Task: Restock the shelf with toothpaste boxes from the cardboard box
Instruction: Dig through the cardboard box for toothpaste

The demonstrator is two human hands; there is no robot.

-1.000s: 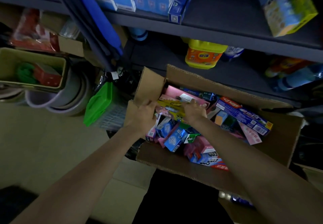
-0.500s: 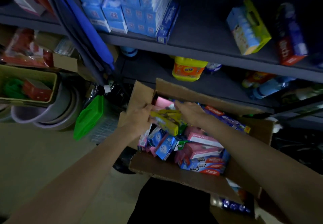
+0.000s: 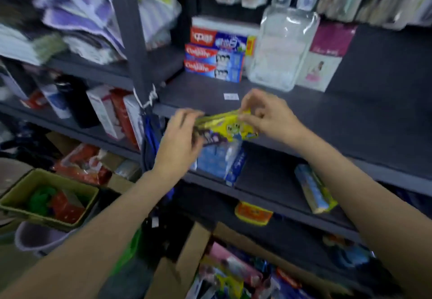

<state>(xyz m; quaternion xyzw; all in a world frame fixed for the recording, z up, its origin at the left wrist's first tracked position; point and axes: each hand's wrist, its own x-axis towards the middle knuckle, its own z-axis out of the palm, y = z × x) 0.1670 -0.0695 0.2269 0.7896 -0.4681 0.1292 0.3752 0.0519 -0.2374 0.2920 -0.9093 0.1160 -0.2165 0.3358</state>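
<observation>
Both my hands hold a yellow toothpaste box (image 3: 230, 127) level in front of the dark shelf (image 3: 304, 109), at its front edge. My left hand (image 3: 181, 140) grips its left end and my right hand (image 3: 264, 116) pinches its right end. A stack of red and blue toothpaste boxes (image 3: 215, 57) lies at the back of that shelf. The open cardboard box (image 3: 187, 263) sits below at the bottom of the view, with several colourful boxes inside. The whole view is blurred.
A clear plastic pack (image 3: 280, 48) and a pink and white pack (image 3: 325, 58) stand right of the stack. A dark upright post (image 3: 133, 41) borders the shelf on the left. Blue boxes (image 3: 217, 161) lie one shelf down. A basket (image 3: 46, 200) sits lower left.
Both hands lifted the yellow box out of the cardboard box and up to the shelf edge. The camera tilted up from the cardboard box to the upper shelves.
</observation>
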